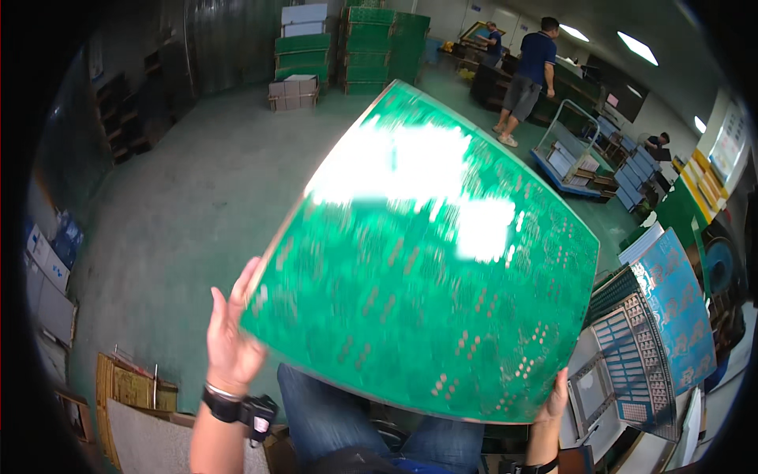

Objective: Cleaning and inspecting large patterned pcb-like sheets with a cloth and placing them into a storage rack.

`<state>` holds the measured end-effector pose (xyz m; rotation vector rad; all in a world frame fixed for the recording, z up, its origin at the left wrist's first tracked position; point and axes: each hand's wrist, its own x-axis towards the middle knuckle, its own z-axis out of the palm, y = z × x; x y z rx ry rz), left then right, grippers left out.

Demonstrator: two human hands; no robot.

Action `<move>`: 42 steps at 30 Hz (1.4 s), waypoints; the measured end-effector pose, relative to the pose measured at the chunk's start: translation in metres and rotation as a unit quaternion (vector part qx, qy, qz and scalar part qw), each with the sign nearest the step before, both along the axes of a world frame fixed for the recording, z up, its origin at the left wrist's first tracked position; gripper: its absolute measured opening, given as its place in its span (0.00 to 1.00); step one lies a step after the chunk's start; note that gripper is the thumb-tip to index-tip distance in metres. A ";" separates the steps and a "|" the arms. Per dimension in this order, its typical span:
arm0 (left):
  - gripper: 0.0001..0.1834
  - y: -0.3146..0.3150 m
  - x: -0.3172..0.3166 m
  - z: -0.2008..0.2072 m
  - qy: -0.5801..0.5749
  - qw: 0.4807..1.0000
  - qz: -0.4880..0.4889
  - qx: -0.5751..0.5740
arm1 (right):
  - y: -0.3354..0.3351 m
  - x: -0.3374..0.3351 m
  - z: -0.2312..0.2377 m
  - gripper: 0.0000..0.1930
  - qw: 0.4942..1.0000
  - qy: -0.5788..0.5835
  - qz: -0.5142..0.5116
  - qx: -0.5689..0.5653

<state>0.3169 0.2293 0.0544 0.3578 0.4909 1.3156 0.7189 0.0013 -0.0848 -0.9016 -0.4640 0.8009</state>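
A large green circuit board panel is held up over my lap, tilted, with rows of copper-coloured pads and a bright white glare across its upper half. My left hand holds its lower left edge; the thumb stands away from the board and the fingertips rest at the edge. At the lower right corner, my right hand grips the panel's side, its fingers partly hidden behind the board. A dark wrist strap with a small box is on my left wrist.
To the right lie blue patterned sheets and a framed grid panel. A blue trolley with boxes stands farther back, near a standing person. Stacks of green panels are at the back; cardboard and wood lie low left.
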 end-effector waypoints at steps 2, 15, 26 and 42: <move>0.28 -0.002 0.004 -0.062 -0.227 0.928 -0.178 0.235 | 0.025 -0.029 -0.004 0.23 0.984 0.160 0.067 0.033; 0.22 -0.057 0.052 -0.093 0.034 0.974 -0.198 0.104 | 0.036 -0.025 0.035 0.20 0.983 0.115 -0.025 0.139; 0.20 -0.058 0.019 -0.119 0.125 0.977 -0.145 0.092 | -0.005 -0.002 0.041 0.30 0.992 -0.113 0.028 -0.045; 0.21 -0.050 0.008 -0.092 0.154 0.971 -0.123 0.138 | 0.024 -0.003 0.066 0.25 0.988 -0.145 0.040 -0.038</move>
